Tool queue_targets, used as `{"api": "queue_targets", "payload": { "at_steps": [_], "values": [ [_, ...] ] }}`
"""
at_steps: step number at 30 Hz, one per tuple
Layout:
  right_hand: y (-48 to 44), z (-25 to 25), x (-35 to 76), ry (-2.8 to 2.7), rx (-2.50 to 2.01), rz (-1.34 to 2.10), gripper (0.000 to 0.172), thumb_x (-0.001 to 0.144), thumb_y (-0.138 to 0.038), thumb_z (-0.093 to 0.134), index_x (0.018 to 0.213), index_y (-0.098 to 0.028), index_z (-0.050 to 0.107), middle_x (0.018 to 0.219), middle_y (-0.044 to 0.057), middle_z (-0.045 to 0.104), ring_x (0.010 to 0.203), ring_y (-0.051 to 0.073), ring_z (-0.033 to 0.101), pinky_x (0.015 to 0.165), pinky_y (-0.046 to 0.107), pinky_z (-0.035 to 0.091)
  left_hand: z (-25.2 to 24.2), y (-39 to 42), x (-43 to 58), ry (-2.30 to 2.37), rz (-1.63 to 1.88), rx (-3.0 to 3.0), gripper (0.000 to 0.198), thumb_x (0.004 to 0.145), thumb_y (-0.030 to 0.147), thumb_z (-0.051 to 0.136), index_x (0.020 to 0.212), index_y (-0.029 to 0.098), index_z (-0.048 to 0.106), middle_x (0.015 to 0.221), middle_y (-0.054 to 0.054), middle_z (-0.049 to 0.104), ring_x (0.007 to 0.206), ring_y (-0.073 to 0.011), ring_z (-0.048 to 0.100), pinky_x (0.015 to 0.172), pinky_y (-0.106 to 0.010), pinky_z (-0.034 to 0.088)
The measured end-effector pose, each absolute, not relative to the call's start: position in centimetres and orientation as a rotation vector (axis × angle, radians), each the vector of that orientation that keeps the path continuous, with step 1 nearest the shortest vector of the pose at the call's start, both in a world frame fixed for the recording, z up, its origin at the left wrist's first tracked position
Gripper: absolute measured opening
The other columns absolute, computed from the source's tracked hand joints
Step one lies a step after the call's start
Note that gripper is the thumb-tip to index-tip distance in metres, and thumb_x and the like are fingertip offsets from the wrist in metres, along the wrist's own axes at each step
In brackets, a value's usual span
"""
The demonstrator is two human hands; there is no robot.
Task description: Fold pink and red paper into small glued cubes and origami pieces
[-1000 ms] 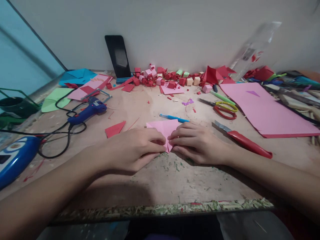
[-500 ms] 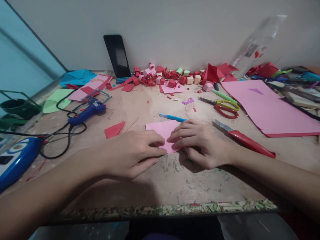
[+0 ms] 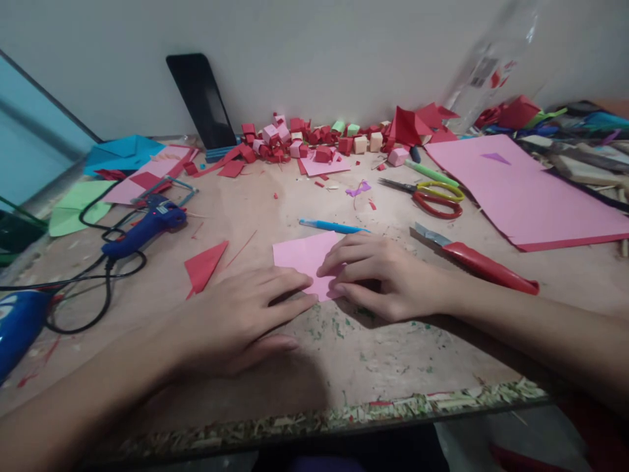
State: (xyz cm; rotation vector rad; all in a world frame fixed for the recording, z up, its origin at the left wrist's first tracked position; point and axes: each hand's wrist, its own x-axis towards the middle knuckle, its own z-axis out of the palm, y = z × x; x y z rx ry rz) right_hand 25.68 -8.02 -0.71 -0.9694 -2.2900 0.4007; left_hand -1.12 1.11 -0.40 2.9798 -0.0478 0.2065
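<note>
A small pink folded paper (image 3: pixel 303 255) lies flat on the worn wooden table (image 3: pixel 383 354) in front of me. My left hand (image 3: pixel 240 314) rests on the table with its fingertips on the paper's near left edge, fingers stretched out. My right hand (image 3: pixel 388 275) presses down on the paper's right side with its fingers; part of the paper is hidden under it. A blue pen (image 3: pixel 331 227) lies just beyond the paper.
A red-handled cutter (image 3: pixel 479 260) and scissors (image 3: pixel 432 196) lie to the right, next to a large pink sheet (image 3: pixel 525 190). A blue glue gun (image 3: pixel 142 229) with its cord sits left. A red paper triangle (image 3: pixel 204 265), several small paper cubes (image 3: pixel 314 141) and a black phone (image 3: pixel 199 98) stand near the wall.
The view has shifted a little to the right and down. My left hand has slid back and flattened, fingers now stretched out at the paper's edge. My right hand stays pressing on the paper.
</note>
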Motion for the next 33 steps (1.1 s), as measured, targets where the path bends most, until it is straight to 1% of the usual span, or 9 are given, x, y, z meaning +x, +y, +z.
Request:
{"api": "queue_targets", "payload": {
  "at_steps": [7,14,22,25,29,33],
  "values": [
    [-7.98,-0.81,25.75,-2.286,-0.986,0.409,0.021,0.098,-0.017,0.058,0.091,-0.02,0.077,0.105,0.009,0.078,0.103,0.024,0.071,0.095,0.046,0.057,-1.09,1.43,-1.34,-0.053,0.25,2.931,0.046,0.105,0.043,0.048,0.145,0.021,0.055,0.144,-0.016,0.063,0.127,-0.0324,0.061,0.106,-0.047,0.05],
    [-7.93,-0.83,25.69,-2.28,-0.979,0.409,0.02,0.098,-0.017,0.058,0.089,-0.018,0.077,0.105,0.01,0.079,0.101,0.024,0.071,0.094,0.046,0.057,-0.88,1.26,-1.18,-0.051,0.235,2.962,0.048,0.106,0.046,0.048,0.145,0.019,0.054,0.144,-0.017,0.062,0.128,-0.0323,0.061,0.107,-0.046,0.048],
    [-7.96,-0.85,25.71,-2.281,-0.981,0.412,0.02,0.098,-0.017,0.059,0.089,-0.019,0.077,0.105,0.009,0.079,0.103,0.024,0.071,0.094,0.046,0.057,-1.19,1.25,-1.24,-0.068,0.27,2.988,0.052,0.106,0.048,0.048,0.147,0.017,0.051,0.143,-0.018,0.062,0.127,-0.033,0.061,0.105,-0.046,0.049],
    [-7.95,-0.9,25.73,-2.281,-0.99,0.413,0.019,0.098,-0.016,0.059,0.09,-0.018,0.077,0.106,0.009,0.079,0.103,0.024,0.071,0.095,0.045,0.056,-1.27,1.15,-1.55,-0.064,0.309,2.997,0.05,0.107,0.046,0.047,0.147,0.016,0.05,0.143,-0.018,0.063,0.128,-0.0317,0.061,0.107,-0.044,0.049],
    [-7.89,-0.98,25.76,-2.277,-0.967,0.413,0.019,0.098,-0.016,0.059,0.091,-0.017,0.077,0.107,0.01,0.079,0.103,0.024,0.07,0.094,0.045,0.057,-1.33,1.08,-1.69,-0.083,0.353,3.026,0.049,0.106,0.042,0.05,0.146,0.015,0.05,0.142,-0.017,0.064,0.128,-0.0309,0.062,0.107,-0.043,0.051],
    [-7.89,-1.09,25.8,-2.295,-0.948,0.391,0.019,0.096,-0.015,0.058,0.095,-0.015,0.077,0.108,0.01,0.078,0.104,0.025,0.069,0.095,0.045,0.056,-1.25,1.04,-1.45,-0.1,0.339,3.017,0.047,0.106,0.041,0.049,0.145,0.015,0.052,0.143,-0.016,0.064,0.127,-0.0302,0.063,0.107,-0.041,0.052]
  ]
}}
